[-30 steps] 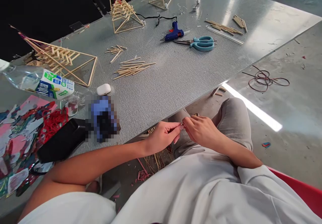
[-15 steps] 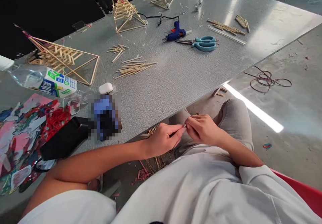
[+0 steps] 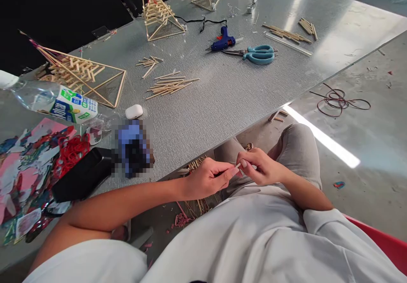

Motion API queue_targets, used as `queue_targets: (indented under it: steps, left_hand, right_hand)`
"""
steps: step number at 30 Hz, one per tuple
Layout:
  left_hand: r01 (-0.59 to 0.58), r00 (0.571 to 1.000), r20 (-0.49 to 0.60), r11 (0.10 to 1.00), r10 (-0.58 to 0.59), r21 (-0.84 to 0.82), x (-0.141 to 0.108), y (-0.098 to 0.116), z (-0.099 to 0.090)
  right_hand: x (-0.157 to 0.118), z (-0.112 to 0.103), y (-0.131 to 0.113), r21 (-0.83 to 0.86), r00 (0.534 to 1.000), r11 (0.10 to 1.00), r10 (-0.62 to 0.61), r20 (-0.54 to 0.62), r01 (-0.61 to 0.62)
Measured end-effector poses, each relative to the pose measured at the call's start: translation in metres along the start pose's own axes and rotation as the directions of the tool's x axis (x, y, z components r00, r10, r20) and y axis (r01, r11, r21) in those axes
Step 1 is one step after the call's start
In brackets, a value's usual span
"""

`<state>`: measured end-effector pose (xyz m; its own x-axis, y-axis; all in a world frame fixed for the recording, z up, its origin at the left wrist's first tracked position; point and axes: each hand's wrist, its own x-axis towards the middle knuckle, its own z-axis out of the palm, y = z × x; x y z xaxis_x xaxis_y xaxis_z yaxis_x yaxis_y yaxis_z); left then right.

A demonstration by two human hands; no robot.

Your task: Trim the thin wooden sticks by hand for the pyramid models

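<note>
Over my lap, just off the table's front edge, my left hand (image 3: pixel 208 179) pinches one end of a short thin wooden stick (image 3: pixel 238 165). My right hand (image 3: pixel 262 165) has its fingers closed beside it, touching the stick, and a pale tip shows between those fingers. Most of the stick is hidden by the fingers. On the table (image 3: pixel 216 105), a pile of thin sticks (image 3: pixel 171 87) lies beyond my hands, with a smaller pile (image 3: pixel 149 64) behind it. Blue-handled scissors (image 3: pixel 259 55) rest beside a dark blue glue gun (image 3: pixel 223 41).
Stick frames (image 3: pixel 159 14) stand at the back and left. A plastic bottle (image 3: pixel 74 103), white case (image 3: pixel 134 112), black box (image 3: pixel 84 173) and colourful scraps (image 3: pixel 28 164) occupy the left. More sticks (image 3: pixel 286 33) lie at the back right. A cord (image 3: pixel 338 101) is on the floor.
My right hand has shifted slightly right and its fingers have turned, so more of the stick shows between my hands. My left hand has barely moved.
</note>
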<state>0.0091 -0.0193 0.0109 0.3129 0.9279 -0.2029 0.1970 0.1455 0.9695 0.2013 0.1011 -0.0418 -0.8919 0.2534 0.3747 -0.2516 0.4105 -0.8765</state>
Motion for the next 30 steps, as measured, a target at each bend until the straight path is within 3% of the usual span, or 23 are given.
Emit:
queue_targets:
  steps: [5, 9, 13, 18, 19, 21, 23, 25, 27, 30]
  left_hand:
    - [0.037, 0.999, 0.019, 0.996, -0.036, -0.078, 0.0, 0.0, -0.002]
    - [0.049, 0.999, 0.005, 0.994, -0.049, -0.097, 0.002, -0.002, -0.003]
    - [0.068, 0.998, 0.008, 0.996, -0.068, -0.064, 0.004, -0.006, -0.003]
    - [0.027, 0.998, -0.053, 1.0, -0.027, 0.008, 0.005, -0.009, -0.003]
    - [0.012, 0.999, -0.049, 1.0, -0.011, 0.027, 0.005, -0.008, -0.003]
    - [-0.028, 0.999, -0.023, 0.997, 0.029, 0.072, 0.004, -0.007, -0.003]
    - [-0.081, 0.997, 0.005, 0.99, 0.08, 0.112, 0.002, -0.006, -0.003]
    - [-0.125, 0.992, 0.019, 0.985, 0.124, 0.12, 0.001, -0.006, -0.004]
    - [-0.144, 0.99, 0.017, 0.984, 0.143, 0.104, 0.001, -0.006, -0.005]
    - [-0.151, 0.989, 0.015, 0.984, 0.15, 0.094, 0.001, -0.003, -0.006]
  right_hand:
    - [-0.001, -0.004, 0.002, 0.073, 0.997, 0.997, 0.022, 0.078, -0.028]
    - [-0.002, -0.009, 0.002, -0.212, 0.996, 0.975, -0.045, 0.079, 0.061]
    - [-0.001, -0.01, 0.002, -0.482, 0.991, 0.867, -0.127, 0.039, 0.129]
    - [-0.001, -0.006, 0.002, -0.756, 0.954, 0.633, -0.296, -0.041, 0.164]
    - [-0.002, -0.006, 0.001, -0.743, 0.955, 0.648, -0.294, -0.041, 0.168]
    - [-0.003, -0.006, 0.0, -0.616, 0.967, 0.767, -0.251, -0.033, 0.178]
    - [-0.003, -0.006, 0.0, -0.383, 0.981, 0.909, -0.191, -0.024, 0.167]
    - [-0.003, -0.003, 0.0, -0.137, 0.993, 0.984, -0.117, -0.027, 0.112]
    - [-0.001, 0.003, 0.0, 0.071, 0.999, 0.997, -0.007, -0.049, 0.011]
    - [0.003, 0.017, -0.002, 0.327, 0.978, 0.934, 0.183, -0.099, -0.141]
